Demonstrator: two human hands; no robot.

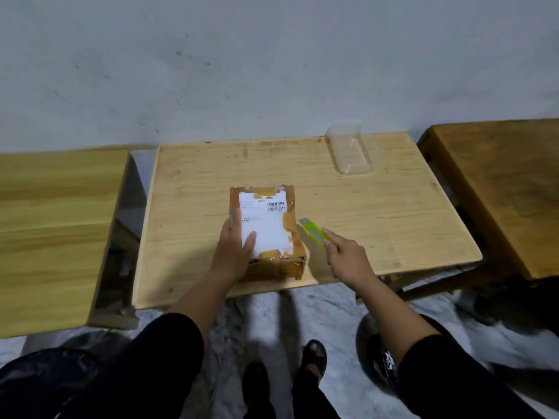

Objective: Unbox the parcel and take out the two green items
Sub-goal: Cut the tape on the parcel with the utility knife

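A brown taped cardboard parcel (267, 228) with a white shipping label lies closed on the light wooden table (378, 213), near its front edge. My left hand (233, 252) rests on the parcel's left front corner, thumb on the label, holding it down. A green utility knife (314, 234) lies just right of the parcel, its blade tip pointing away. My right hand (348, 255) touches the knife's near end, index finger stretched along it. No green items from inside the box are visible.
A clear plastic tray (349, 152) sits at the table's back right. A second wooden table (54, 225) stands to the left and a darker one (508, 189) to the right, with gaps between. A grey wall runs behind. My legs and feet are below.
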